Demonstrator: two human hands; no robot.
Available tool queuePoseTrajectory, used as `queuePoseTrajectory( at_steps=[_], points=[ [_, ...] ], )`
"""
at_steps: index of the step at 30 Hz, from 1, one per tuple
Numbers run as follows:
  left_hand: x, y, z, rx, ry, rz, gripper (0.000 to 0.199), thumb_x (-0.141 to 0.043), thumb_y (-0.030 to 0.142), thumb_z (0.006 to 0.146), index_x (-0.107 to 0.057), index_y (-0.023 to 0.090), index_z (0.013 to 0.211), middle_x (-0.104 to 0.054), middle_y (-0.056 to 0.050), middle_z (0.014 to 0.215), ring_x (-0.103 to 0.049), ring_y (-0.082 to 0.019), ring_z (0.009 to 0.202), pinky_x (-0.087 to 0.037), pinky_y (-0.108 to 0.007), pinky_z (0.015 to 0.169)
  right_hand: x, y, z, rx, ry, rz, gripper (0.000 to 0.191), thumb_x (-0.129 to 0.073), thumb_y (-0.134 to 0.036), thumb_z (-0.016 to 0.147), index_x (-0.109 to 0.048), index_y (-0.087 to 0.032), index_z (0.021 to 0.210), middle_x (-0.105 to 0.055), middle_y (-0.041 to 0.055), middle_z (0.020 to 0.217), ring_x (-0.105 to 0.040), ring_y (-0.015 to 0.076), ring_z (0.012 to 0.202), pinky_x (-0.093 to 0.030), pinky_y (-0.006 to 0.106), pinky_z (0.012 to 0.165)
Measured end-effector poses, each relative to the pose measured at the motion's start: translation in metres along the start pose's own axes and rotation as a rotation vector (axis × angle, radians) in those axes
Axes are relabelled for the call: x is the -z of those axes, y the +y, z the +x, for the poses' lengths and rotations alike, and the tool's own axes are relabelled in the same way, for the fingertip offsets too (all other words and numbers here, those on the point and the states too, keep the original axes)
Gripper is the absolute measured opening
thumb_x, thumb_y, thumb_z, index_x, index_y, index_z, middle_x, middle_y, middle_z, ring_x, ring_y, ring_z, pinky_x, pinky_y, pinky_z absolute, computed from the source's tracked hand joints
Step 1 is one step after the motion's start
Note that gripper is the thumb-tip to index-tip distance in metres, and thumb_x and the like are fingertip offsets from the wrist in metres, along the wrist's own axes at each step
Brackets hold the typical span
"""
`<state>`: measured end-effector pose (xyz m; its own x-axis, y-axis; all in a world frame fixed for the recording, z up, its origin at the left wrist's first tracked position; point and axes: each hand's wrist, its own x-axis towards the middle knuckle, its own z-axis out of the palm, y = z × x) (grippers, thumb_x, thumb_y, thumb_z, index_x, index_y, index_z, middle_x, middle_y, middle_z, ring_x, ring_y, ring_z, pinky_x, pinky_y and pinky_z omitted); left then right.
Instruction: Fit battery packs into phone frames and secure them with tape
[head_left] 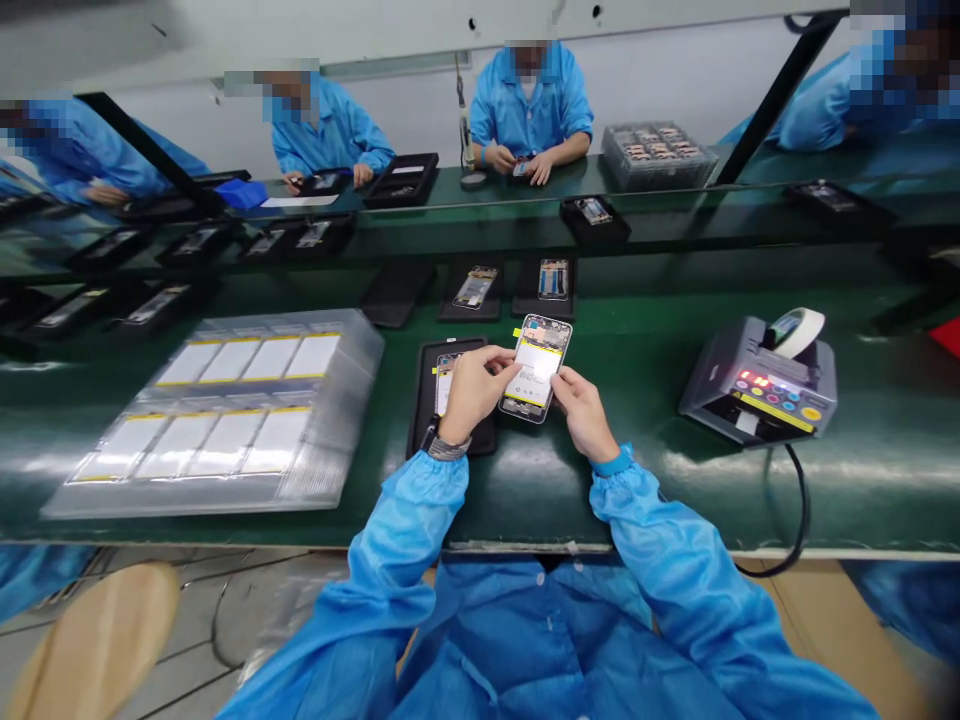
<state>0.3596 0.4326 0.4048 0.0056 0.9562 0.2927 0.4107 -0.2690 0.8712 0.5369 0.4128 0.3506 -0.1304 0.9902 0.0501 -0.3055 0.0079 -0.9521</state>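
Observation:
Between my two hands an opened smartphone (538,365) is held tilted above the green bench, its white battery and upper circuit area facing up. My left hand (480,385) grips its left edge, thumb and fingers closed near the battery. My right hand (581,405) pinches the lower right edge. Beneath my left wrist lies a black tray (420,420) with another opened phone (444,380) in it, partly hidden by that hand. A small yellow tab sticks out at the held phone's upper left.
Stacked clear plastic trays (360,350) of white batteries (225,440) stand at left. A tape dispenser (757,385) with a cable sits at right. Black trays with opened phones (476,287) line the back. Across the bench, people in blue work coats (532,100) sit near a gray crate (658,160).

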Motion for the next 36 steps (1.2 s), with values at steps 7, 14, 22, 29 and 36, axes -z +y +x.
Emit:
queuePoseTrajectory(
  at_steps=[7,14,22,29,36],
  points=[
    [-0.004,-0.017,0.002,0.018,0.046,-0.195,0.033,-0.085,0.030,0.070,-0.077,0.016,0.099,-0.068,-0.004,0.089,-0.056,-0.010,0.063,-0.044,-0.024,0.058,0.000,0.002,0.000,-0.024,-0.031,0.043,0.048,-0.075,-0.063,0.082,-0.069,-0.022,0.107,-0.075,0.0071,0.109,-0.070,0.0278,0.102,-0.060,0.037,0.080],
    [-0.010,-0.033,-0.005,0.342,-0.230,-0.535,0.044,-0.089,0.046,0.066,-0.070,0.013,0.088,-0.070,-0.004,0.073,-0.061,-0.014,0.061,-0.045,-0.024,0.053,0.004,0.001,0.000,-0.047,0.008,-0.030,0.045,-0.077,-0.062,0.080,-0.068,-0.020,0.094,-0.076,0.0043,0.092,-0.071,0.0217,0.079,-0.057,0.032,0.066],
    [-0.043,-0.024,-0.020,0.501,0.007,-0.737,0.048,-0.085,0.053,0.071,-0.072,0.012,0.093,-0.076,-0.009,0.090,-0.070,-0.019,0.075,-0.054,-0.028,0.067,-0.005,0.004,-0.007,-0.048,-0.029,-0.094,0.048,-0.076,-0.065,0.080,-0.065,-0.020,0.091,-0.067,-0.0008,0.070,-0.063,0.0165,0.060,-0.053,0.028,0.057],
    [-0.046,-0.024,-0.022,0.478,0.072,-0.667,0.048,-0.087,0.053,0.067,-0.072,0.012,0.088,-0.076,-0.007,0.085,-0.070,-0.019,0.073,-0.053,-0.027,0.064,-0.011,0.000,-0.010,-0.073,-0.024,-0.115,0.049,-0.076,-0.067,0.078,-0.063,-0.020,0.088,-0.066,-0.0008,0.070,-0.062,0.0170,0.061,-0.052,0.029,0.057],
    [-0.045,-0.024,-0.026,0.422,-0.003,-0.665,0.052,-0.077,0.062,0.078,-0.070,0.013,0.092,-0.073,-0.006,0.081,-0.067,-0.016,0.070,-0.050,-0.024,0.059,-0.009,0.003,-0.009,-0.046,0.033,-0.160,0.044,-0.071,-0.064,0.084,-0.061,-0.021,0.093,-0.062,-0.0026,0.064,-0.061,0.0168,0.059,-0.051,0.028,0.055]
  ],
)
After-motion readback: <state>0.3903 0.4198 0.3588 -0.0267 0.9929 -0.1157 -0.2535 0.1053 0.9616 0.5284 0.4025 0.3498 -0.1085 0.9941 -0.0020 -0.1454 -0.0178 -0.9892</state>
